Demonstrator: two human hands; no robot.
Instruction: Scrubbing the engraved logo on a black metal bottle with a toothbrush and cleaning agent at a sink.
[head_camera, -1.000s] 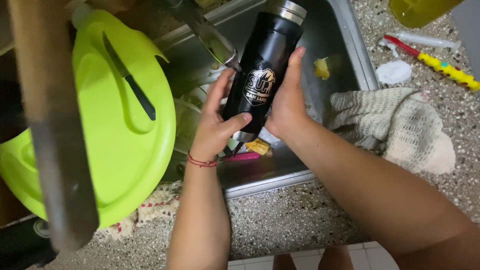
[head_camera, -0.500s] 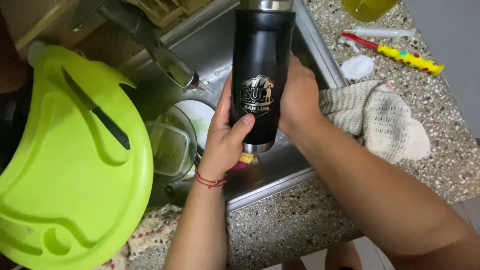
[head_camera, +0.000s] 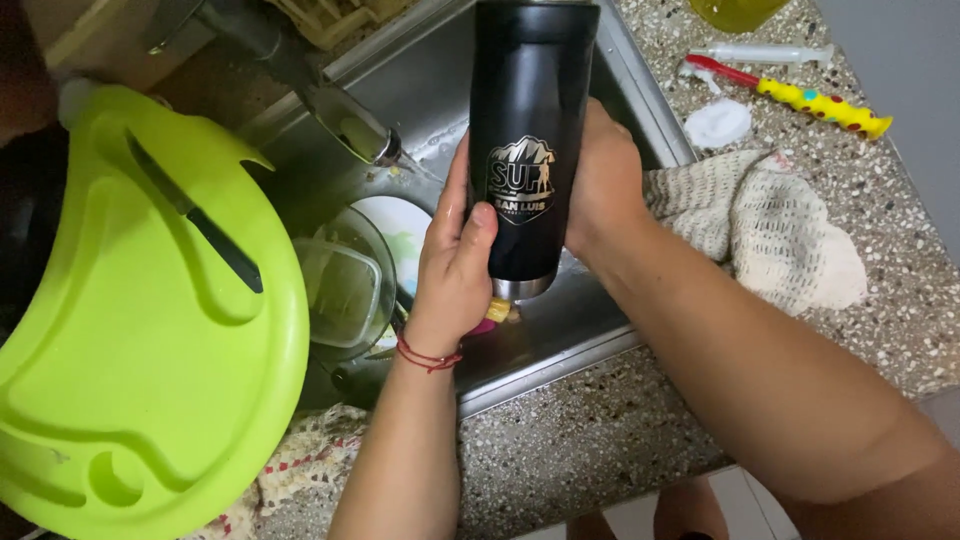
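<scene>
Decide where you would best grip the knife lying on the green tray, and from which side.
Take the knife by its dark handle, the lower right end, coming from above. It lies flat on the green tray, blade pointing up-left, so the handle is the safer end.

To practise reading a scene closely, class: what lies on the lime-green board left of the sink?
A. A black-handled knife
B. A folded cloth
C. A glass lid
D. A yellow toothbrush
A: a black-handled knife lies on the lime-green board, while both hands, left hand and right hand, grip the black bottle over the sink.
</scene>
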